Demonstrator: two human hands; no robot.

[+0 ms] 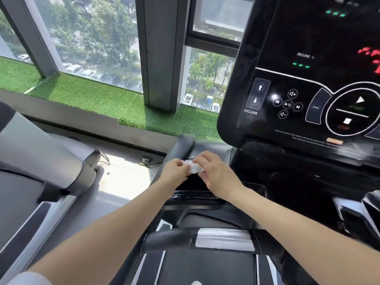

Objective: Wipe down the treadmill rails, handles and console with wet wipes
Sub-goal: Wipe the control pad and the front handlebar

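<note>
Fingertips of both hands are bunched on a small white wet wipe [194, 167] just left of the frame's centre: from my head view the left hand [176, 171] pinches its left end with curled fingers, and the right hand [216, 173] grips its right end, fingers bent down over it. I see the wipe held crumpled between the two hands, above a dark tray-like recess [193, 185] at the left end of the treadmill's lower console area; I cannot tell whether the wipe touches the surface beneath it. Both bare forearms run up from the lower corners of the frame toward the middle. Below the hands, at lower centre, a black handle [170, 237] with a silver sensor plate [224, 236] crosses the frame. The console [304, 95] fills the upper right, glossy black, with incline arrows, media buttons, a round start and stop control and lit green and red indicators. At the left edge I see part of a neighbouring grey machine [41, 159]. A strip of green artificial turf [92, 95] runs along the window sill across the upper left, and beyond the window [96, 38] are trees and parked cars, somewhat blurred.
</note>
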